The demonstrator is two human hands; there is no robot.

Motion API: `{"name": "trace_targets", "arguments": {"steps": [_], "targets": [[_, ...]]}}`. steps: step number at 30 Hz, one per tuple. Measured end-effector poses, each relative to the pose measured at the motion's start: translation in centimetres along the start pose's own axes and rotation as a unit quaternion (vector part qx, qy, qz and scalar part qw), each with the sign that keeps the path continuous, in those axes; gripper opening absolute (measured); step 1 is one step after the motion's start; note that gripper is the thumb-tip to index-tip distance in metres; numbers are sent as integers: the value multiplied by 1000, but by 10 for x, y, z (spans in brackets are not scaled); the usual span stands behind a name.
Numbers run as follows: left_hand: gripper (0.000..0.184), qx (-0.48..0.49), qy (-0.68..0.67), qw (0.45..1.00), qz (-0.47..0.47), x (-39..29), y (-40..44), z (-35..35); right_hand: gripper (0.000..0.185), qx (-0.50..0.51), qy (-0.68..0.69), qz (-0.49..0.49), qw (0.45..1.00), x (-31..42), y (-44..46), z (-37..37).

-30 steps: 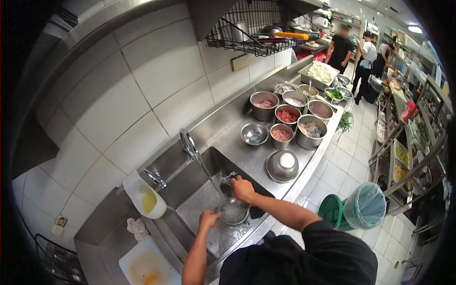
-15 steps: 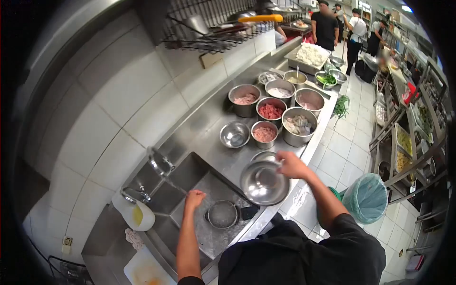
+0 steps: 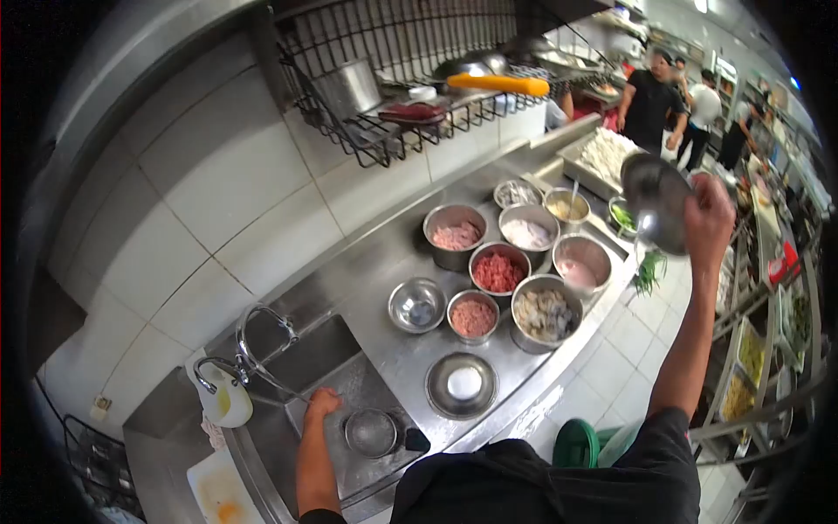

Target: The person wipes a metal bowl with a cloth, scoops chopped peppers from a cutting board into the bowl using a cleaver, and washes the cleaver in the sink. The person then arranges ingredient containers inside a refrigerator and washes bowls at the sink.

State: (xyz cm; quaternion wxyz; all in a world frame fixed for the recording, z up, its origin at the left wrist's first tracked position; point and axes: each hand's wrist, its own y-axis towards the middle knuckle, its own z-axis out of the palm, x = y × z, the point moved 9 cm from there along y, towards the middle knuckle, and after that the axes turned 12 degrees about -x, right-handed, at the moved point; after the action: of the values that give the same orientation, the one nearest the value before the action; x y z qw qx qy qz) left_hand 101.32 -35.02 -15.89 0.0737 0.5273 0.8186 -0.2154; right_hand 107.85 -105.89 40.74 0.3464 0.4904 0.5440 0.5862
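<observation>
My right hand (image 3: 709, 214) is raised at the right, closed on the rim of a metal bowl (image 3: 656, 199) that is tilted on its side. Over the sink (image 3: 345, 345), my left hand (image 3: 323, 403) is closed at the end of the tap's thin spout (image 3: 281, 384); its fingertips are partly hidden. A round strainer (image 3: 371, 433) with a dark handle lies in the sink beside that hand. On the counter, a shallow metal bowl (image 3: 436, 397) has a round white item (image 3: 464, 382) in its middle.
Metal pots of red meat (image 3: 499, 272), pink minced meat (image 3: 473, 318) and seafood (image 3: 546, 316) crowd the counter near an empty bowl (image 3: 416, 306). A wire rack (image 3: 375, 150) hangs above. Green bins (image 3: 576, 443) stand on the floor. Several people are at the back.
My right hand has lifted the metal bowl from above the counter's front edge up and to the right, uncovering the shallow bowl below. My left hand stays closed over the sink.
</observation>
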Motion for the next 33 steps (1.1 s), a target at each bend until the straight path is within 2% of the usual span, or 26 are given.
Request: {"name": "trace_targets", "arguments": {"steps": [1,2,3,4,5,7,10,11,13,15,18,19,21,22,24,25,27,29,31,33], "targets": [[34,-18,33,999,-7,-12,-12,-10,18,-48,-28,-65,996,25,29,9],[34,-25,27,999,-16,-17,-19,-10,16,-85,17,-83,993,39,52,22],[33,-7,6,999,-40,-17,-29,-3,19,-137,36,-145,979,63,71,36],[31,12,-14,998,-65,-15,-37,5,23,-99,7,-162,982,62,91,69],[31,6,-20,997,-78,-12,-45,9,20,-171,56,-218,959,87,99,85],[28,59,-83,994,-28,-20,-60,34,16,-109,74,-228,965,95,121,160],[30,54,-84,992,-77,-11,-77,57,13,-69,78,-256,961,114,129,231],[30,49,-88,991,-85,-5,-84,60,13,-47,78,-250,964,120,130,245],[34,40,-204,971,-120,-2,-98,68,15,-42,87,-251,963,139,130,253],[36,29,-202,973,-112,2,-117,71,17,-31,85,-245,965,149,123,258],[37,19,-202,973,-105,-8,-131,58,30,-55,165,-270,947,155,116,277],[36,23,-206,971,-120,-9,-140,54,22,40,144,-266,952,168,114,283],[36,5,-226,967,-117,-10,-147,51,15,261,162,-180,934,184,96,296],[35,-9,-243,963,-112,-11,-151,48,15,261,161,-181,934,181,96,301],[35,-19,-271,955,-121,-18,-164,38,23,241,318,-105,911,164,106,308],[35,-31,-298,945,-130,-23,-171,29,23,239,315,-107,912,156,113,305],[35,-38,-306,944,-121,-23,-184,20,26,251,304,23,919,121,129,304],[35,-43,-313,942,-110,-14,-192,25,23,180,356,57,915,100,141,277],[30,-98,-374,913,-126,7,-200,23,23,145,338,105,924,82,141,241],[25,-126,-397,898,-144,24,-216,17,23,97,351,108,925,69,129,198]]}}
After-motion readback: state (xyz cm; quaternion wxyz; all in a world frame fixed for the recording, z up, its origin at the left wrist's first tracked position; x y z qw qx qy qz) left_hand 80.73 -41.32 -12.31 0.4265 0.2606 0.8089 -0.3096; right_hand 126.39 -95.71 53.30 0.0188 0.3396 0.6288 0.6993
